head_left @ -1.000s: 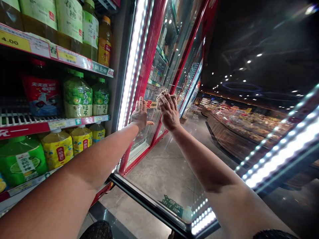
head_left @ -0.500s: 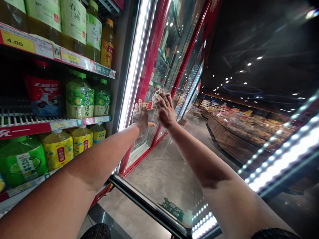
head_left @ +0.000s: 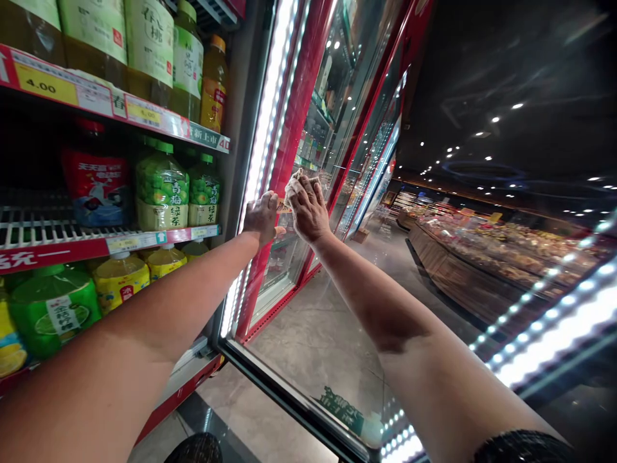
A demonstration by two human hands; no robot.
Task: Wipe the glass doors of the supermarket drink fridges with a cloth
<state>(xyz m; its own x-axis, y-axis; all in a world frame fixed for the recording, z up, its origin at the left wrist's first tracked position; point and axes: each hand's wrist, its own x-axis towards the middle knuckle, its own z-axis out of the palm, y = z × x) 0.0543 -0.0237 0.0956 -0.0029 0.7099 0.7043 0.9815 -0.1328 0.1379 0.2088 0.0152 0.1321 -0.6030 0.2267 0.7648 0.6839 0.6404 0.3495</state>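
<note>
My right hand (head_left: 308, 212) presses a crumpled, light-coloured cloth (head_left: 295, 184) against the glass door (head_left: 332, 360) in front of me, its fingers laid over the cloth. To the left of it, my left hand (head_left: 261, 217) is at the glass, holding nothing I can see. Its fingers are half bent and its thumb stands apart. A small label with red marks (head_left: 283, 206) on the glass shows between the two hands, partly hidden. Both arms reach forward at about the same height.
At left, cooler shelves hold bottled drinks (head_left: 162, 186) above a price strip (head_left: 137, 241). Bright LED strips (head_left: 268, 96) run beside red-framed cooler doors (head_left: 357, 128). A black door edge (head_left: 284, 392) crosses below. Wooden display bins (head_left: 448, 270) stand at right on the grey floor.
My right hand and the cloth have moved slightly left across the glass. My left hand has drawn left, its fingers now more bent than before. The view has shifted a little.
</note>
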